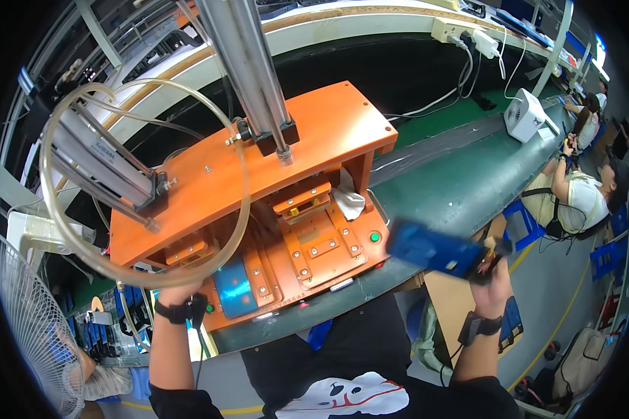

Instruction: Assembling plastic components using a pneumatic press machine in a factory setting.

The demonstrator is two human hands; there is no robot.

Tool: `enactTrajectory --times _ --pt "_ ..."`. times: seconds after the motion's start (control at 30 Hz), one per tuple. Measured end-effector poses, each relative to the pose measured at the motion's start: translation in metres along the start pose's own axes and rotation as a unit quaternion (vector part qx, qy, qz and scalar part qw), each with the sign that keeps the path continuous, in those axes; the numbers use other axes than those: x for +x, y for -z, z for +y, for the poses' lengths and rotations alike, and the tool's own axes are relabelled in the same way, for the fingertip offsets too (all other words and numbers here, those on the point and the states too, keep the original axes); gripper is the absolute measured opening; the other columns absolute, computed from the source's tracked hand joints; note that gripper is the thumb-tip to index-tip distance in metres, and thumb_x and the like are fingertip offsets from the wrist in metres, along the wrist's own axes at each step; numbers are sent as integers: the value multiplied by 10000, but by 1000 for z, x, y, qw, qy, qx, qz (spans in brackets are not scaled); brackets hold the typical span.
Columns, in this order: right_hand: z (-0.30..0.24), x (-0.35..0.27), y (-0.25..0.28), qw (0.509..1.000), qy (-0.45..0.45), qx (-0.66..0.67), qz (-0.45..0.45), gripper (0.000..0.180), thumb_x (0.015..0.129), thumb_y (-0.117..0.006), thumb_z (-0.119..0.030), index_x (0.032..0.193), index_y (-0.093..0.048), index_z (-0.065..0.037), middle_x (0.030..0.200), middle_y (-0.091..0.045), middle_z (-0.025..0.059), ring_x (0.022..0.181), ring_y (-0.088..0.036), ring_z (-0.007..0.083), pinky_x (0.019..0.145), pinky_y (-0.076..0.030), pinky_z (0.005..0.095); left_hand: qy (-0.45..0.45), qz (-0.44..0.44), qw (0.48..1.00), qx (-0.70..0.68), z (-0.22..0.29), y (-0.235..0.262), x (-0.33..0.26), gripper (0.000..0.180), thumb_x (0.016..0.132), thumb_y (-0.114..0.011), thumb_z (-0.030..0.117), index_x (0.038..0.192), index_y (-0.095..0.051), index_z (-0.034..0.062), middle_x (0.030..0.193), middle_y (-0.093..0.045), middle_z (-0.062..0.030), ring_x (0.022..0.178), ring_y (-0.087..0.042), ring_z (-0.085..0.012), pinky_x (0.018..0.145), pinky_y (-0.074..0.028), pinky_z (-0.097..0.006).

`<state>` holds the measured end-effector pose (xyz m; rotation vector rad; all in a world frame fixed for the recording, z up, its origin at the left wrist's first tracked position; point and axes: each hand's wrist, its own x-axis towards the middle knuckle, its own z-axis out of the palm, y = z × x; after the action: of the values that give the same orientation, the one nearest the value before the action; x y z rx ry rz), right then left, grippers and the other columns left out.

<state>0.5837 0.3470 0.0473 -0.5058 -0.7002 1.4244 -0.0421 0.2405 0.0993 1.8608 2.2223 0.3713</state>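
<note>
My right hand [493, 290] is closed on one end of a flat, dark blue phone-like panel [426, 249], held in the air right of the press; motion blurs its details. An orange two-cylinder pneumatic press [307, 129] stands before me. At its left front corner is my left hand [179, 293], partly behind a clear looped hose [243, 209], with its fingers hidden. Close to that hand, a shiny blue film-covered panel [235, 288] lies on the left part of the press base. The right fixture [321, 244] shows bare orange plates and screws.
A white cloth [348, 200] is tucked at the press's right post. Green buttons [374, 237] sit on the base. A small white fan [525, 117] stands farther along the green bench [440, 181]. At the lower right is a cardboard box [458, 307]; co-workers [580, 192] sit beyond.
</note>
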Motion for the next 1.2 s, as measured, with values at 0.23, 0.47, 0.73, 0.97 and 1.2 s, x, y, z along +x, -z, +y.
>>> enactTrajectory --times 0.23,0.47,0.73,0.97,1.2 --pt "48 158 118 972 -67 179 136 281 1032 -535 -346 1149 -652 -119 1149 -693 44 1027 -663 208 951 -543 417 47 31 922 -383 -77 -17 23 275 894 -676 141 1135 -651 10 1042 -692 -137 953 -660 -268 822 -528 -389" --pt "128 376 126 965 -31 101 239 367 1061 -469 -346 1182 -547 -9 1134 -634 169 966 -684 308 886 -594 459 19 -9 940 -341 -85 -40 -3 266 899 -663 128 1139 -656 14 1032 -697 -136 945 -663 -263 832 -527 -384" --pt "162 454 29 589 10 -801 107 489 908 -610 -391 1222 -603 -17 1033 -669 279 876 -684 453 840 -574 484 -4 -51 956 -288 -122 -35 -3 258 904 -648 113 1144 -661 17 1019 -703 -134 936 -666 -257 843 -525 -378" --pt "242 401 -43 369 260 -870 -199 369 859 -552 -151 1209 -669 -161 1255 -624 177 1168 -528 418 928 -465 532 80 -36 971 -224 -12 12 28 253 909 -635 99 1148 -666 20 1008 -709 -132 928 -669 -252 853 -524 -372" --pt "176 347 -51 507 326 -722 -339 136 843 -661 -123 943 -715 -48 984 -681 214 928 -653 357 818 -514 458 189 -39 969 -154 67 30 -3 248 904 -625 75 1137 -659 -3 1009 -695 -137 946 -655 -262 891 -505 -368"
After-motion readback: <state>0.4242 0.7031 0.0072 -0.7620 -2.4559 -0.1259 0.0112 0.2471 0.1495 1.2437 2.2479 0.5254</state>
